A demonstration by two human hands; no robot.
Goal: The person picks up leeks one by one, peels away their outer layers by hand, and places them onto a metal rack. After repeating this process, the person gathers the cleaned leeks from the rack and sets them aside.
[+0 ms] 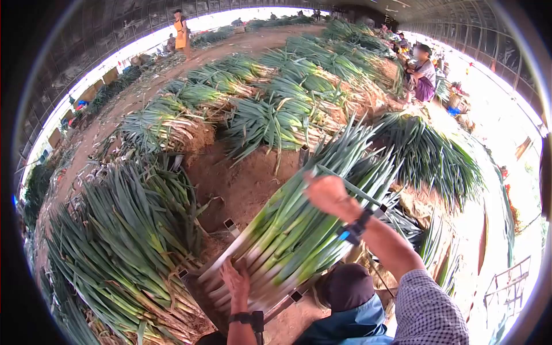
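Observation:
A thick bundle of long green onions [287, 224] lies slanted in a metal frame, white ends toward me and green leaves pointing away. My left hand [234, 282] rests on the white stalks near the frame's lower left, fingers mostly stretched out. Above the green leaves is my right hand [330, 195], smeared by motion, with its fingers curled in. Whatever it holds, if anything, cannot be made out. A thin dark green bar [368, 198] passes close beside that hand. Square metal tube ends [231, 225] of the frame stick out around the bundle.
A large heap of green onions [126, 236] lies at left, another pile [431, 149] at right. More bundles [270, 121] cover the ground ahead. A seated person [424, 75] is at upper right; someone in orange [181, 34] stands far back. Blue cloth [351, 319] is close below.

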